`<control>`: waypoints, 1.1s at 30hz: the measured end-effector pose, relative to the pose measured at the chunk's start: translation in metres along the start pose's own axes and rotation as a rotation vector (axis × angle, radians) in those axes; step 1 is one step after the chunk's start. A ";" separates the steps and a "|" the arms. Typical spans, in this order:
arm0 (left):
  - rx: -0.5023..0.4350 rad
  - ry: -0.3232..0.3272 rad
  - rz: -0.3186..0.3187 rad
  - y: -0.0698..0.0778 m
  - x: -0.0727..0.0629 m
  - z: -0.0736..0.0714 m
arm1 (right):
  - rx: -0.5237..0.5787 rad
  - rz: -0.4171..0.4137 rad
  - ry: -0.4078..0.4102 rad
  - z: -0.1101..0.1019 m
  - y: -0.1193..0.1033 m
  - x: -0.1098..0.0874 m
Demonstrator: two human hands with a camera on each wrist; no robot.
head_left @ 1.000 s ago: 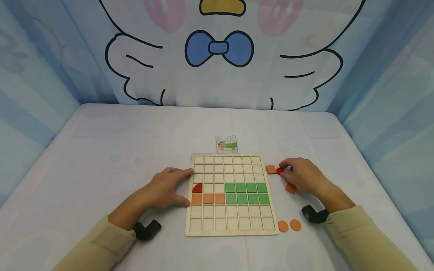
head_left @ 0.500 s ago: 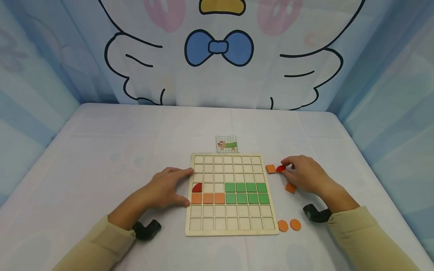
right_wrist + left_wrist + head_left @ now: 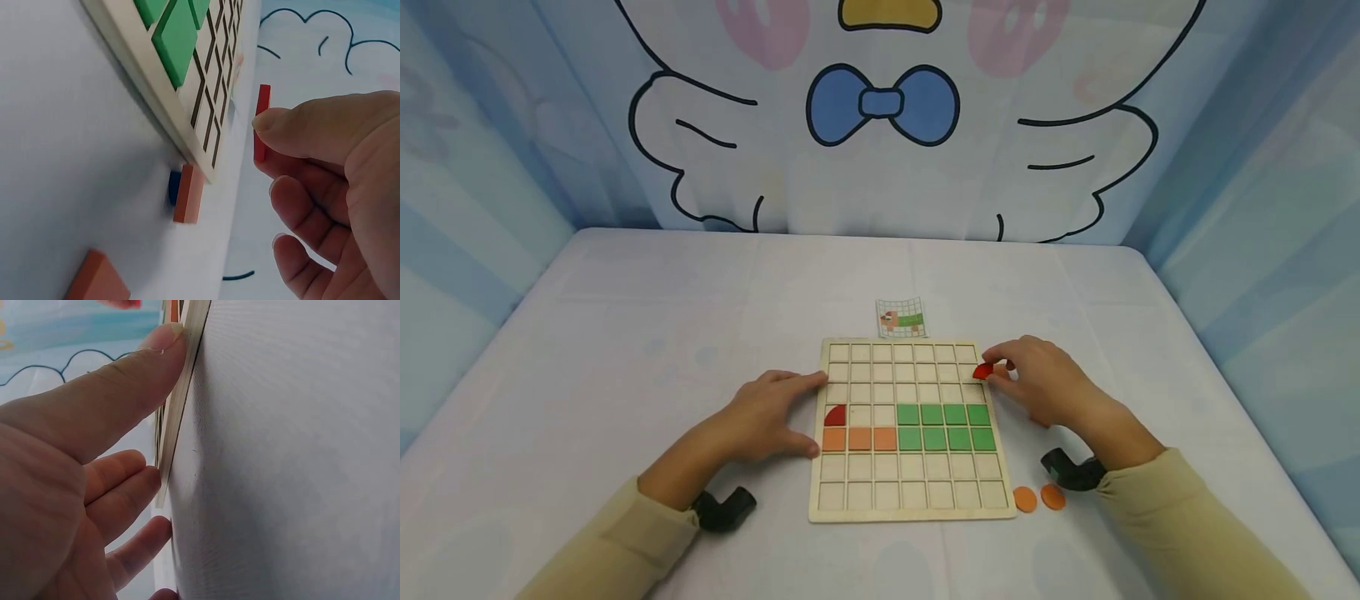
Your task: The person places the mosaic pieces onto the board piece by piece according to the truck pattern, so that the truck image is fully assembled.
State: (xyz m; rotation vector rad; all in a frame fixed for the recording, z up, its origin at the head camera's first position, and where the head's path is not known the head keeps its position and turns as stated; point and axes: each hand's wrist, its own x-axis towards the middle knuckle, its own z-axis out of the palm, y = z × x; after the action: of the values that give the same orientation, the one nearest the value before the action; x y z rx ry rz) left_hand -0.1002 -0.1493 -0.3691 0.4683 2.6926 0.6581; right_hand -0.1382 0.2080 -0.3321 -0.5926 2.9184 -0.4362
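A wooden grid board (image 3: 913, 492) lies flat on the table, its cells partly filled with green squares (image 3: 931, 427), a row of orange squares (image 3: 860, 439) and one red quarter-circle tile (image 3: 836, 415). My left hand (image 3: 760, 421) rests against the board's left edge, thumb and fingers spread apart and touching it. In the right wrist view, a red tile (image 3: 262, 125) is pinched between thumb and forefinger of my right hand (image 3: 350, 169). The head view puts this right hand (image 3: 1048, 383) just beyond the board's upper right edge, the red tile (image 3: 982, 371) raised over that edge.
Two orange discs (image 3: 1039, 498) lie near the board's lower right corner. Orange squares sit beside its right side, one at the corner (image 3: 189, 194) and one nearer (image 3: 99, 281) in the right wrist view. A small pattern card (image 3: 902, 318) lies behind the board.
My right hand has picked the red tile up off the table and carried it left to the board's edge. The left hand keeps its place.
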 end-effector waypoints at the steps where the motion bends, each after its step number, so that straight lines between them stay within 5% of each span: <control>1: 0.000 0.000 0.001 0.000 0.000 0.000 | 0.005 -0.013 -0.001 0.001 -0.003 0.002; 11: -0.012 -0.001 0.000 0.000 0.001 0.002 | -0.011 -0.186 -0.022 0.013 -0.033 0.019; 33: 0.005 0.003 0.005 0.000 0.000 0.001 | 0.038 -0.328 -0.077 0.029 -0.064 0.039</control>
State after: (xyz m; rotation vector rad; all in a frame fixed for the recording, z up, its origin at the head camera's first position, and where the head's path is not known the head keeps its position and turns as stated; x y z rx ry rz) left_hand -0.1001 -0.1492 -0.3699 0.4760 2.6975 0.6550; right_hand -0.1458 0.1291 -0.3429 -1.0625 2.7375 -0.4897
